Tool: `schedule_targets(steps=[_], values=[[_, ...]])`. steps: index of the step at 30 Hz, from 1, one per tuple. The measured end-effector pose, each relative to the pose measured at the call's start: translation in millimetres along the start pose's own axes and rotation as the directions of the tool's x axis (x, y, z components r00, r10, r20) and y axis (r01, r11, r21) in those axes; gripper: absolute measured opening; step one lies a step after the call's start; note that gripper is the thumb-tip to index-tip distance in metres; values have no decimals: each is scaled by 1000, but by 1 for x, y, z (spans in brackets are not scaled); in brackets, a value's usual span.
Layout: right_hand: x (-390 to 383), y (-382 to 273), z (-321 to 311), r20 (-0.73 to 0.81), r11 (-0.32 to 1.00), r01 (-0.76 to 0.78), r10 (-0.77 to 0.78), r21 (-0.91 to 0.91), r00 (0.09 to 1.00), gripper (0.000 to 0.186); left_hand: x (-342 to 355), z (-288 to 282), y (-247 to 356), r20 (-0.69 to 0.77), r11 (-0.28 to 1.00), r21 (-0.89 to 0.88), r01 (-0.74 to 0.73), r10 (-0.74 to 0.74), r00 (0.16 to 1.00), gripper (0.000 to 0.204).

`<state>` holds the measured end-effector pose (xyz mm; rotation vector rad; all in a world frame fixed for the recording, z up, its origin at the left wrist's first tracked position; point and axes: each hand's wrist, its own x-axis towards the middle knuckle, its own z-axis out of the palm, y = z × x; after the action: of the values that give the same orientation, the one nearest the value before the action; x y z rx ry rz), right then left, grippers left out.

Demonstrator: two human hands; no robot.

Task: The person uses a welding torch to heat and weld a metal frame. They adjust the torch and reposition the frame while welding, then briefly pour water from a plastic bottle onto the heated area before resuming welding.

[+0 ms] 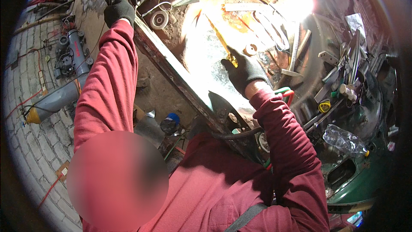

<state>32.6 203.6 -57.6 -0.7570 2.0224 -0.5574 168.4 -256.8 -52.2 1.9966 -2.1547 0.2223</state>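
Note:
My right hand, in a dark glove, is closed around the brass-coloured handle of a gas torch. The torch's thin tube points up and away to the left, over a brightly lit round metal pan. A red and a green hose come out by my right wrist. At the upper left, my gloved left hand is closed near the far end of a long worn bar. What its fingers grip is hidden among wires and dark parts. A small round wheel lies just right of it.
Loose tools and metal strips lie in the pan, with a bright lamp over its far side. At right are piled metal parts, a yellow tape measure and a clear plastic bottle. A grey cylinder lies on the brick floor at left.

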Motion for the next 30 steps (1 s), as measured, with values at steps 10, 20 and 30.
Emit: schedule_targets(steps=[10,20,30], values=[[0,4,5,-35,1000,13,-12,20,999,57,0,-2,-2,-4,1000,2,4,-4,1000,43],[-2,0,1,-21,1000,3,-3,-4,1000,56,5,4,-6,-12,1000,-4,-5,5,1000,42],[-3,5,6,-68,1000,29,-29,7,997,53,-6,-14,7,8,999,-8,42,-42,999,54]])
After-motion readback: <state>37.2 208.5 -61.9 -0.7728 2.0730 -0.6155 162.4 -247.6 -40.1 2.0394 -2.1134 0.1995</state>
